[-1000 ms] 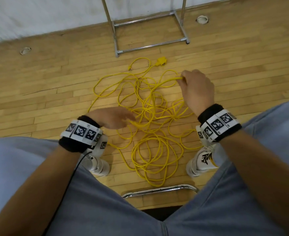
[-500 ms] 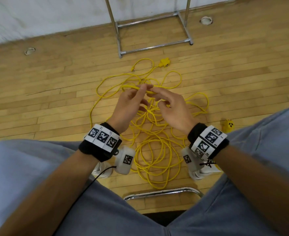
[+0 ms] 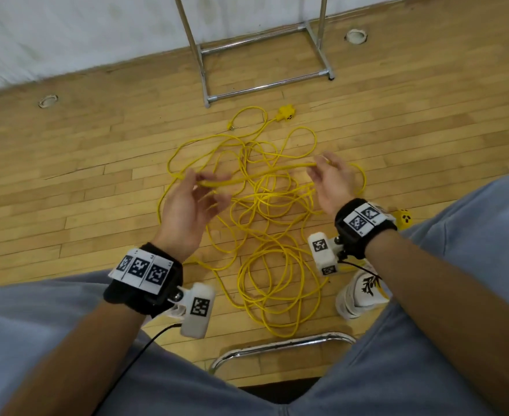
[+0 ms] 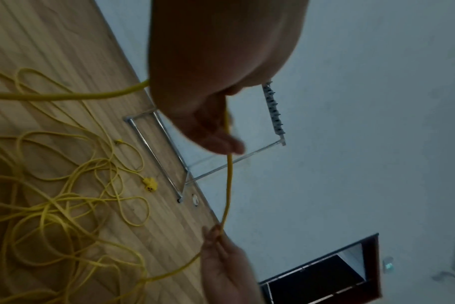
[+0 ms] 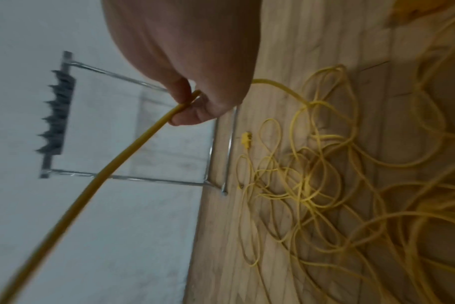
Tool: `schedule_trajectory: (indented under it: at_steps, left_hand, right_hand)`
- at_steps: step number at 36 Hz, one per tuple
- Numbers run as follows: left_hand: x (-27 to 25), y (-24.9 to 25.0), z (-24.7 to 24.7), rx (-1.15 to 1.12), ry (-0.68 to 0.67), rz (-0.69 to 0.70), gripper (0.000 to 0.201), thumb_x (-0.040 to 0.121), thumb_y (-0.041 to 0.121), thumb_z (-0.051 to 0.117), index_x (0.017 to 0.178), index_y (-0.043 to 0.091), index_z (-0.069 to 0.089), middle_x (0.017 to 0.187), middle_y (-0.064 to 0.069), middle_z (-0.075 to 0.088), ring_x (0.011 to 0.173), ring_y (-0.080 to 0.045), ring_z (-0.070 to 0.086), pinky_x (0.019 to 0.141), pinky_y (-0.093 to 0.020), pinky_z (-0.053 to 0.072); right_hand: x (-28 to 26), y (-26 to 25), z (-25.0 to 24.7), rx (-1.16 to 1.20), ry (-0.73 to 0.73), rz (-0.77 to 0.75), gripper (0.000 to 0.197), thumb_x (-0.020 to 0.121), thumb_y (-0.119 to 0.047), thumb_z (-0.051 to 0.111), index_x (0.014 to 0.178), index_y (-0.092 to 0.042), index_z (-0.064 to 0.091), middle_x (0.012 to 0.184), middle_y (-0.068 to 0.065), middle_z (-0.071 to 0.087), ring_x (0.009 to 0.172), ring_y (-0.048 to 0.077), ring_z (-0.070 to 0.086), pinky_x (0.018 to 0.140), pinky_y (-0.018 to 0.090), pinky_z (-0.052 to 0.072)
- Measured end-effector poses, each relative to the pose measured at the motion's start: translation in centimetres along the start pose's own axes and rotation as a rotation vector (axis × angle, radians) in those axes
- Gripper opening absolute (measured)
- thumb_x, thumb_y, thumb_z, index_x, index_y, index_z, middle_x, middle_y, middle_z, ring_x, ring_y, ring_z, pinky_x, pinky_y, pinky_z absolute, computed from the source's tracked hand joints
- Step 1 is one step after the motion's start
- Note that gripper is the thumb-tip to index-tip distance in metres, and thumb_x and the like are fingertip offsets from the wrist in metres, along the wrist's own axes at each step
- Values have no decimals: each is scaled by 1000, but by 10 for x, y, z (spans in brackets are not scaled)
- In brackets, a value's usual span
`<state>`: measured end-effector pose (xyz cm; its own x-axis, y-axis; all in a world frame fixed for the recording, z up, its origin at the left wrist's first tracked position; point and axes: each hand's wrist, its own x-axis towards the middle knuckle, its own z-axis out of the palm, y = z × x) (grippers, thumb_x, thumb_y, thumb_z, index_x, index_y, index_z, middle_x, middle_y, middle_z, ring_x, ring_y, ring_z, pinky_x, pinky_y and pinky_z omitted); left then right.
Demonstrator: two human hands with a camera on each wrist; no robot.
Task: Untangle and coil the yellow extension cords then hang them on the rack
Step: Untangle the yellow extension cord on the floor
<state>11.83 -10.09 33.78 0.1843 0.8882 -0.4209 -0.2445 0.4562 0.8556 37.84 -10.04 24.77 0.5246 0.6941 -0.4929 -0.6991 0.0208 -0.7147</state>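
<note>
Wood plank floor (image 3: 67,187) against white wall (image 3: 67,34), chrome rack (image 3: 265,85) at far centre, bulk of tangled yellow extension cords (image 3: 265,223) piled between rack and near chair frame (image 3: 277,345). One length lifted off pile and stretched left to right: left hand (image 3: 187,211) pinching one end between thumb and fingers, right hand (image 3: 332,181) pinching other. Yellow socket end (image 3: 286,113) lying near rack base.
</note>
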Motion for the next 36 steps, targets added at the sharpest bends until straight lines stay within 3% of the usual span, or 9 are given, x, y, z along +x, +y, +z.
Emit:
schedule_trajectory:
  at_steps: [5,8,11,16,19,22,25,31,36]
  left_hand:
    - [3,0,-21,890,-120,-532,52,107,45,41,109,-2,63,88,-17,78,65,-26,75,58,-28,59]
    - [9,-13,-29,1316,-114,-224,51,106,46,43,92,4,68,78,-8,78,63,-24,74,68,-36,62]
    - [19,-16,-18,1046,-71,41,49,106,55,35,96,17,64,95,-1,75,84,-22,73,84,-46,58]
    - [20,12,9,80,-355,-427,72,102,57,31,123,-4,64,113,-19,72,94,-26,73,79,-34,59]
    - [22,17,9,-140,-184,-465,49,105,40,44,100,-3,68,84,-9,71,62,-15,70,57,-25,59]
    - [31,18,1,-2,-5,-325,30,109,31,43,90,12,56,61,8,45,41,-5,36,39,-16,29]
    - [25,27,3,107,-60,-147,32,110,32,40,82,19,50,53,11,28,41,-4,21,41,-20,13]
    - [-16,32,28,451,-505,-9,36,103,31,49,71,15,54,54,6,23,46,-11,17,47,-27,9]
    - [-22,10,15,877,-844,-200,36,106,24,53,76,5,57,58,-5,25,49,-15,18,47,-29,12]
  right_hand:
    - [-32,-22,40,-531,-274,-450,35,93,7,58,115,-19,66,128,1,67,64,14,54,55,28,47]
    - [-62,-41,57,-748,-541,-722,43,92,2,61,112,-36,65,124,-11,69,59,22,51,58,36,47]
    - [-92,-41,59,-1029,-808,-772,34,92,-5,65,108,-34,69,117,-16,71,64,13,58,62,28,51]
    - [-130,13,29,-1293,-1317,-477,20,84,0,71,89,-20,72,83,-22,67,70,1,60,65,15,46]
    - [-144,42,6,-1405,-1470,-346,17,91,-5,67,89,-21,72,77,-24,64,70,-4,61,65,14,46]
    - [-141,46,-9,-1503,-1536,-148,19,91,-7,63,84,-25,62,97,-13,74,75,-5,64,71,29,56]
    - [-126,47,-15,-1351,-1365,78,21,92,-10,65,91,-26,52,114,3,75,94,14,72,79,33,57]
    - [-84,14,7,-159,-566,557,29,107,-31,40,118,-7,50,124,24,69,105,40,71,90,48,57]
    - [-32,-30,15,19,-152,451,39,111,-36,31,117,-1,48,108,24,67,75,29,68,48,30,57]
